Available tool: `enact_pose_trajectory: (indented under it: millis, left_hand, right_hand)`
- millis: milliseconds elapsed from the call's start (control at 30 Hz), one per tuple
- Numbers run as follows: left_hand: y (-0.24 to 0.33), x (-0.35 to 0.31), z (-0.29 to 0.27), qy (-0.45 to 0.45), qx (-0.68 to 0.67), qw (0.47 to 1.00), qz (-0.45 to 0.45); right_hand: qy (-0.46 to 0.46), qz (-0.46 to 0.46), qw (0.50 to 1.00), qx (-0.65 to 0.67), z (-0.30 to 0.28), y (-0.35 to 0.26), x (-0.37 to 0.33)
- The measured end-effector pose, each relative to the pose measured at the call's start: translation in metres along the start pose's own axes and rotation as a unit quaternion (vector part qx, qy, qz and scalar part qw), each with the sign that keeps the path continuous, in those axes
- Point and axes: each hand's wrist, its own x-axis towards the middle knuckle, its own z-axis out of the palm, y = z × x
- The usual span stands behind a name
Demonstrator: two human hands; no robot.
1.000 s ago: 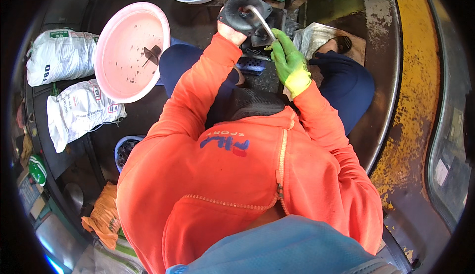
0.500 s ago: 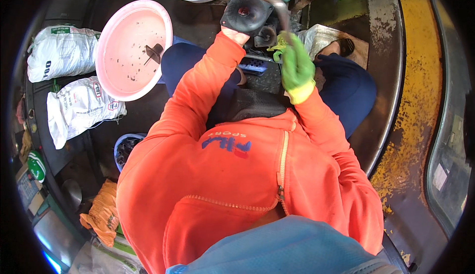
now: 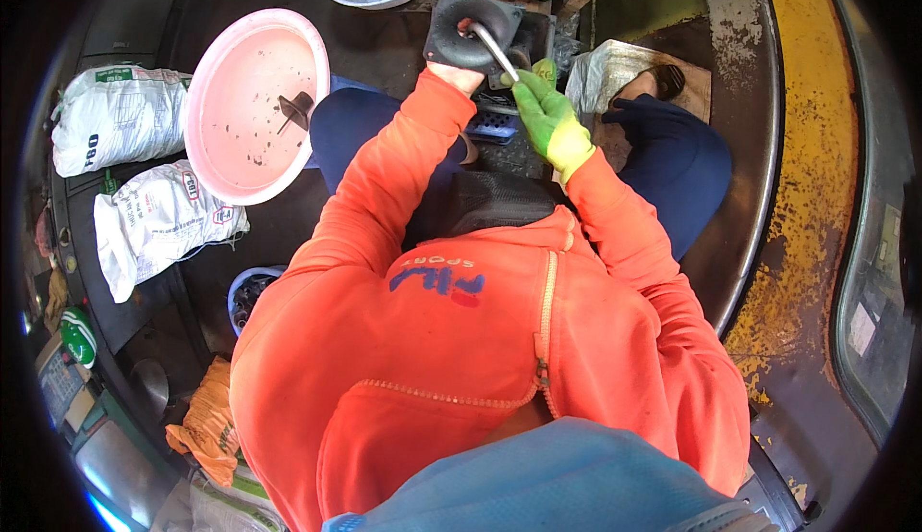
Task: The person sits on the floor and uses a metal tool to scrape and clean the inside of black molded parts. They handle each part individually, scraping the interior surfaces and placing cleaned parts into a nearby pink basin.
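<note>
A big pink bowl (image 3: pixel 254 100) sits off to the person's left, with two white sacks (image 3: pixel 144 181) lying beside it. Up in front of the knees is a dark square part (image 3: pixel 473 28) with a round dish shape. The left hand (image 3: pixel 457 75) holds its near edge tight. The right hand (image 3: pixel 547 114), in a green glove, is closed around a shiny metal rod (image 3: pixel 494 49) that pokes into the part.
</note>
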Motion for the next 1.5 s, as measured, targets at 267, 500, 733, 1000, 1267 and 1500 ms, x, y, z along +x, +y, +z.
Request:
enact_pose_trajectory:
  millis: [267,500,733,1000,1267,1500]
  left_hand:
    - [-0.001,-0.005,-0.011,-0.008,-0.077,0.995,-0.067]
    - [0.024,0.019,-0.029,0.186,-0.032,0.982,0.015]
    - [0.096,0.094,-0.060,0.389,0.242,0.869,0.187]
    - [0.146,0.133,-0.158,0.224,0.930,0.272,-0.107]
    - [0.140,0.130,-0.173,0.194,0.931,0.307,-0.032]
    - [0.048,0.094,-0.106,-0.102,0.970,0.190,-0.115]
  right_hand:
    - [-0.017,-0.019,0.999,-0.038,0.002,0.008,0.007]
    - [0.040,-0.015,0.993,0.110,-0.011,0.011,0.005]
    - [0.020,0.061,0.925,0.374,-0.026,-0.010,-0.004]
    - [0.074,0.117,0.889,0.436,-0.026,-0.015,0.005]
    - [0.067,0.239,0.851,0.464,-0.037,-0.025,0.012]
    - [0.099,0.264,0.813,0.510,-0.038,-0.023,0.015]
